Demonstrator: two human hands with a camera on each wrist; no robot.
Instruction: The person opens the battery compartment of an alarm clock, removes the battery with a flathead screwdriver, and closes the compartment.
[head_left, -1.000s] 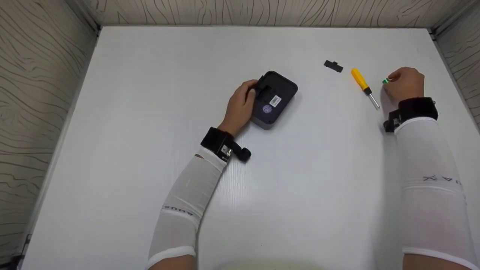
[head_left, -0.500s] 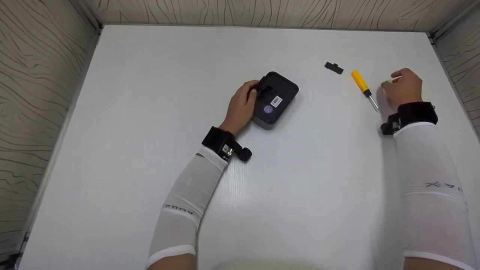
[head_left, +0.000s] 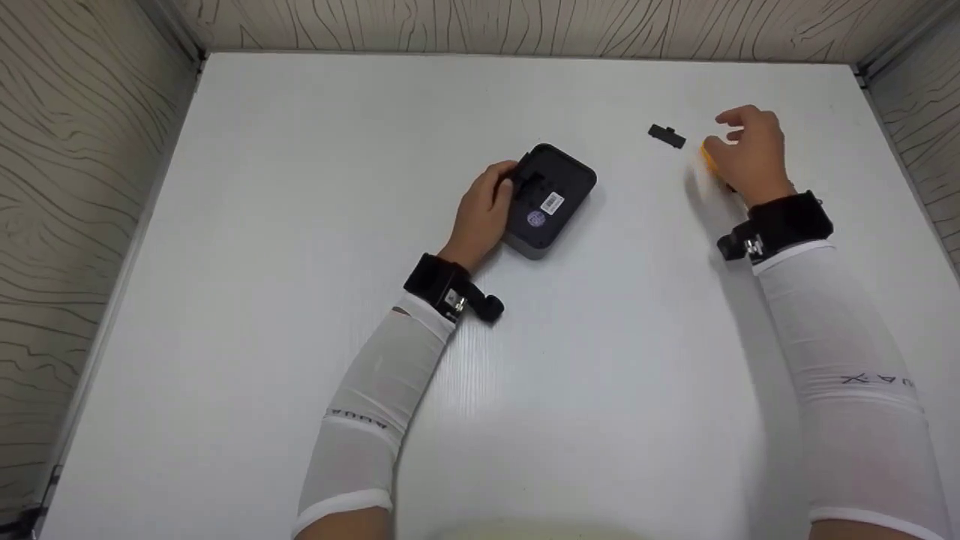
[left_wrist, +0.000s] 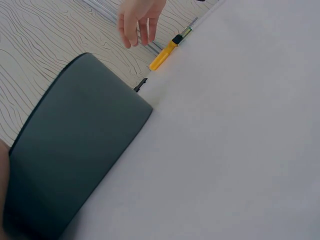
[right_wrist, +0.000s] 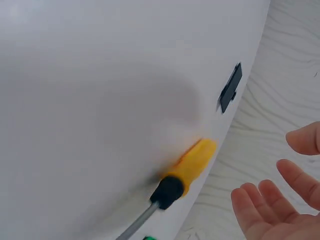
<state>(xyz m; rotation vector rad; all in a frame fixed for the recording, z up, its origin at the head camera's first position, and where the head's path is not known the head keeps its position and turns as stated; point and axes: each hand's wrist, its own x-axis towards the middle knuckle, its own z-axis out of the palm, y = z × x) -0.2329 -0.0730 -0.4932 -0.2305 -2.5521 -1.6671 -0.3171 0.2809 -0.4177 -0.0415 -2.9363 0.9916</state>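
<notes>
Near the middle of the head view, your left hand gripped the left edge of the dark box, fingers curled over its rim, holding it flat on the white table with its labelled underside up. An open slot showed on that underside, close to your fingertips. Toward the upper right of that view, your right hand hovered just above the yellow screwdriver, covering most of it; only the end of the handle peeked out at the left of the hand. From the right wrist view, the fingers were spread and relaxed, holding nothing, with the screwdriver lying on the table just beside them. A small green bit sat at the lower edge of that view, near the tool's shaft. The little black cover lay just left of your right hand, apart from the screwdriver.

You seemed to be at the step of reaching for the screwdriver while steadying the box. The next move likely called for closing your fingers round the yellow handle, lifting it cleanly without knocking the black cover or the green bit, and bringing the tip across to the box, which your left hand needed to hold steady.
</notes>
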